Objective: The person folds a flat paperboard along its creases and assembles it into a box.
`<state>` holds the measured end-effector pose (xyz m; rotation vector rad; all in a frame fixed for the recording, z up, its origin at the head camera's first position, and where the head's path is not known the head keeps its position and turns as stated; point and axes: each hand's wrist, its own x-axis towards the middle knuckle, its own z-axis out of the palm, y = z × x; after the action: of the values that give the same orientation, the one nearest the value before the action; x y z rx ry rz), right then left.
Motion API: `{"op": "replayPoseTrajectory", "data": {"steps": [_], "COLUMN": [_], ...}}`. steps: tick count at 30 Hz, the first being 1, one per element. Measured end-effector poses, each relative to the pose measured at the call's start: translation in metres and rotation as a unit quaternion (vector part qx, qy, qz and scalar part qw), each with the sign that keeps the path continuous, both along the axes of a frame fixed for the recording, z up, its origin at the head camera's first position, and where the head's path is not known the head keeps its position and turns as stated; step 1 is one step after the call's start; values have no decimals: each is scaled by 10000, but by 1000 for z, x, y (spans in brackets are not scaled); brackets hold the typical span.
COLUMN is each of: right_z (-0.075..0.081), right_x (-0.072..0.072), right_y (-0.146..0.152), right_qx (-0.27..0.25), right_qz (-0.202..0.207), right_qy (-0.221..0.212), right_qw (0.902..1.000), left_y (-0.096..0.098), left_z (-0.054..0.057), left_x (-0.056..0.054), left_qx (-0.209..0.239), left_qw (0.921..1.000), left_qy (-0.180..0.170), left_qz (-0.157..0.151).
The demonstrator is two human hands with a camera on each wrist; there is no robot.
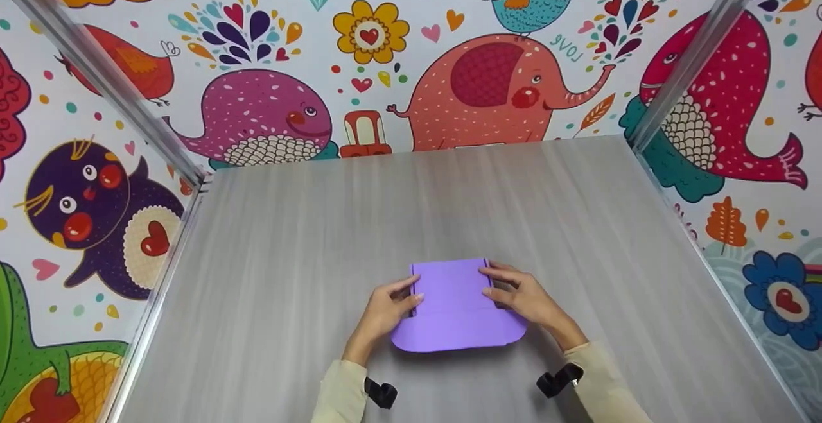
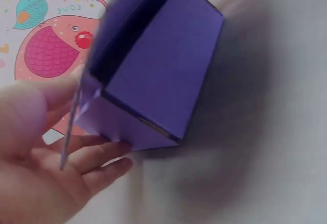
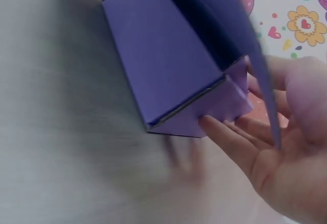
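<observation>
A small purple cardboard box (image 1: 449,288) is held between both hands, its lid lowered over most of the top. The lid's wide, round-cornered front flap (image 1: 458,332) sticks out toward the person. In the left wrist view, a dark gap shows between the lid and the front wall (image 2: 166,55). My left hand (image 1: 384,310) grips the box's left side, thumb by the lid edge and fingers against the side wall. On the opposite side, my right hand (image 1: 530,298) holds it likewise; the right wrist view shows its fingers on the side wall (image 3: 204,109).
Around the box spreads a grey wood-grain table (image 1: 289,250). Walls printed with cartoon animals (image 1: 488,95) stand behind and at both sides, with metal posts (image 1: 700,57) at the corners. Black straps (image 1: 382,392) sit at the wrists.
</observation>
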<state>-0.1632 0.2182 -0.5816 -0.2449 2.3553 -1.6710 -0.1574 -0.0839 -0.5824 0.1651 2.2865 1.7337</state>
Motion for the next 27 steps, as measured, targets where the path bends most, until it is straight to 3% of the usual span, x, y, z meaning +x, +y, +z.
{"op": "replayPoseTrajectory", "data": {"steps": [6, 14, 22, 27], "right_z": [-6, -5, -8, -9], "right_x": [3, 5, 8, 8], "right_y": [-3, -9, -10, -9], "right_qx": [237, 234, 80, 5], "right_qz": [-187, -526, -519, -553], "right_qy": [206, -69, -21, -26], "right_qw": [9993, 9983, 9986, 9985], "left_y": [6, 16, 25, 27], "left_z": [-3, -8, -8, -8], "left_x": [3, 9, 13, 12], "left_qx": [-117, 0, 305, 347], "left_qw": [9994, 9950, 9874, 9861], "left_qy": [137, 386, 24, 36], "left_qz": [299, 920, 1551, 1624]}}
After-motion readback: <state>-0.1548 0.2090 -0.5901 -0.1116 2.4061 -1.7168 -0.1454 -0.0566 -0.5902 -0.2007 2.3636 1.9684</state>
